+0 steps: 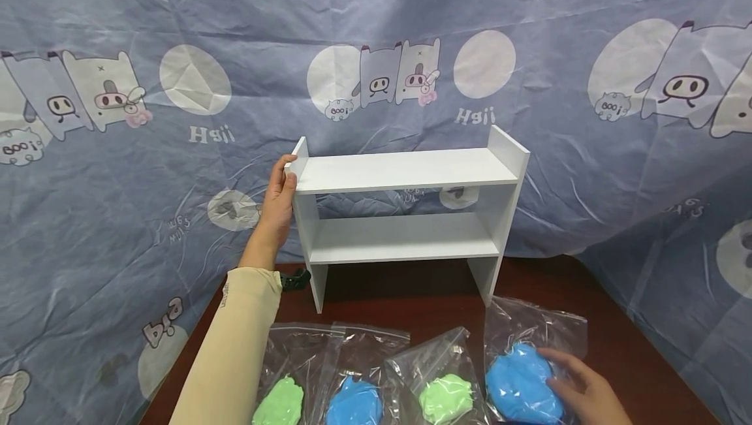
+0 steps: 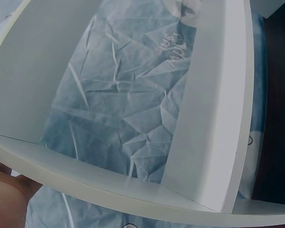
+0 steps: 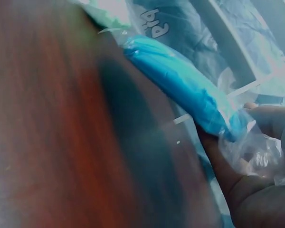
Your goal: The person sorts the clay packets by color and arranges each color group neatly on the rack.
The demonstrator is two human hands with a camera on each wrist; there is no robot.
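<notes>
A white two-tier shelf (image 1: 405, 169) stands on the dark red-brown table. My left hand (image 1: 277, 209) grips the upper end of its left side panel (image 2: 109, 192), thumb on the near edge. At the front right, my right hand (image 1: 583, 387) pinches a clear zip bag with a blue soft lump (image 1: 523, 382) by its right side. In the right wrist view, the fingers and thumb hold the crumpled plastic at one end of the blue lump (image 3: 180, 85), which is tilted up from the table.
Left of the held bag lie more clear zip bags: one with a green lump (image 1: 446, 399), one with a blue lump (image 1: 354, 404), and another green one (image 1: 281, 404). A blue-grey cartoon-printed cloth (image 1: 258, 111) hangs behind the table (image 1: 623, 340).
</notes>
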